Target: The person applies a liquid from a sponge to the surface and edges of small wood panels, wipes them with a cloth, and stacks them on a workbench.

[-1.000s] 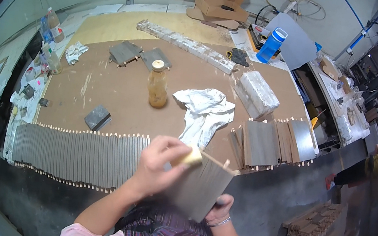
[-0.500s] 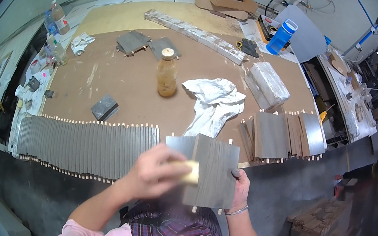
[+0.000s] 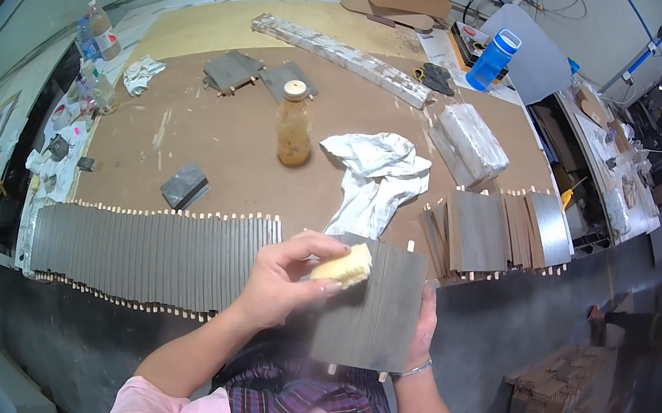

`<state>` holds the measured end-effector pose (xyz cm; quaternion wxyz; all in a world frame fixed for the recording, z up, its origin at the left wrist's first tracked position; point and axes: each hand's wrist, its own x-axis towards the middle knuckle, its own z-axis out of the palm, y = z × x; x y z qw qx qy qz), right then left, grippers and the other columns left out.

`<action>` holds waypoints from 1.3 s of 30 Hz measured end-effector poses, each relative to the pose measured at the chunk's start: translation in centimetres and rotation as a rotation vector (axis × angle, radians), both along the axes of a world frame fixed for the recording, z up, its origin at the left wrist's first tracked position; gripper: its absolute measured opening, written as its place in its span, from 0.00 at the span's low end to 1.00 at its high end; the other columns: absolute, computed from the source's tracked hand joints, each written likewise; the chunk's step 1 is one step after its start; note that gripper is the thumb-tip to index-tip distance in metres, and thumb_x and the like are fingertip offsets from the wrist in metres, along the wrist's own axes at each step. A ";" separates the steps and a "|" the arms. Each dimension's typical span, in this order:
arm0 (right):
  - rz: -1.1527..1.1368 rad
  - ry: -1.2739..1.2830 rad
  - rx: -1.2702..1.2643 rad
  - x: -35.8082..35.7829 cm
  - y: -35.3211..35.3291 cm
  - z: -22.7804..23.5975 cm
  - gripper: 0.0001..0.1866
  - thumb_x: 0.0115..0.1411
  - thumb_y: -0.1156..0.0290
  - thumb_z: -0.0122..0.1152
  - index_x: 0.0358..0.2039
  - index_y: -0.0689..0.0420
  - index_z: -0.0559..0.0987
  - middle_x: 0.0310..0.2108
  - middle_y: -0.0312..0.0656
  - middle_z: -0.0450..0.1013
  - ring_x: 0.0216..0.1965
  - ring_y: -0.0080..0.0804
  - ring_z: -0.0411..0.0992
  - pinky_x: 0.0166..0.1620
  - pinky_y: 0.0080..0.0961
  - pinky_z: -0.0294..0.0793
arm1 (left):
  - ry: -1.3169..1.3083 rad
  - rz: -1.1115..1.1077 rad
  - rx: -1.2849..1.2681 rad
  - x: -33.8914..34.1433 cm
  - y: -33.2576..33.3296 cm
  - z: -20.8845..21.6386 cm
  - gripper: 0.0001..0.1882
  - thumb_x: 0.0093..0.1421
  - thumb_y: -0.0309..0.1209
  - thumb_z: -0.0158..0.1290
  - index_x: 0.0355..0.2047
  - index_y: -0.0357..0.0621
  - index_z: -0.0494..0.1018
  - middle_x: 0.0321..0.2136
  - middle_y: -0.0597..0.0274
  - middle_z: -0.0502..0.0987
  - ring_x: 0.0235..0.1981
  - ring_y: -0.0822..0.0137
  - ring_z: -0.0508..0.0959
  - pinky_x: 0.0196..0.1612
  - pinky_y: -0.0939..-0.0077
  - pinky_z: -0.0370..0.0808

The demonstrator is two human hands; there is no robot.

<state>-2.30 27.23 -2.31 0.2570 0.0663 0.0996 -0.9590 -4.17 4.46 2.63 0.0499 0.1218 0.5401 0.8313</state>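
Between the thumb and fingers of my left hand is a pale yellow sponge, over the upper left part of a grey-brown wooden panel. That panel, with light wooden dowels jutting from its top and bottom edges, is held up at the table's front edge by my right hand. My right fingers wrap its right edge and are partly hidden behind it. To the left stands a long row of similar doweled panels, packed on edge. More panels lean together at the right front corner.
A crumpled white cloth lies beyond the panel, beside a bottle of amber liquid. A dark block rests nearer the row. Farther back are a wrapped block, a long whitish bar and a blue bottle.
My left hand with the sponge has moved up and slightly right across the panel. The panel has turned more toward me, and my right thumb has left its front face.
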 end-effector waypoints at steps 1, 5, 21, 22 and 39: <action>-0.054 0.104 0.053 -0.1 -0.4 0.5 0.33 0.69 0.47 0.37 0.63 0.60 0.65 0.61 0.48 0.66 0.60 0.43 0.66 0.63 0.41 0.65 | -0.110 -0.003 0.085 0.0 0.4 -0.2 0.20 0.53 0.16 0.60 0.48 0.33 0.75 0.46 0.58 0.75 0.48 0.69 0.76 0.50 0.75 0.76; -0.175 0.097 0.078 -0.7 -3.1 4.4 0.35 0.70 0.47 0.33 0.67 0.60 0.59 0.66 0.47 0.60 0.65 0.40 0.60 0.67 0.39 0.57 | -0.077 0.057 0.000 -0.2 1.1 -1.4 0.20 0.54 0.16 0.60 0.48 0.32 0.75 0.45 0.58 0.75 0.46 0.69 0.77 0.48 0.76 0.77; 0.096 0.002 0.167 -0.5 -2.9 0.5 0.36 0.68 0.38 0.32 0.56 0.56 0.70 0.50 0.47 0.72 0.49 0.38 0.73 0.53 0.35 0.74 | 0.886 0.161 -0.847 -0.1 3.6 2.1 0.19 0.40 0.20 0.63 0.37 0.47 0.79 0.36 0.57 0.77 0.32 0.58 0.76 0.34 0.67 0.75; 0.065 -0.027 0.124 -0.4 -3.1 0.2 0.36 0.68 0.38 0.33 0.57 0.56 0.69 0.51 0.45 0.71 0.51 0.36 0.72 0.54 0.33 0.73 | 0.879 0.202 -0.858 -1.0 3.5 2.0 0.20 0.40 0.20 0.63 0.37 0.47 0.79 0.36 0.57 0.77 0.32 0.58 0.76 0.34 0.67 0.75; 0.060 0.054 0.186 -0.3 -2.2 1.9 0.40 0.66 0.37 0.36 0.66 0.56 0.61 0.63 0.52 0.62 0.61 0.57 0.64 0.62 0.53 0.65 | -0.217 0.245 -0.063 -1.3 -1.4 -1.9 0.18 0.54 0.19 0.58 0.46 0.31 0.74 0.43 0.57 0.78 0.44 0.69 0.78 0.48 0.75 0.75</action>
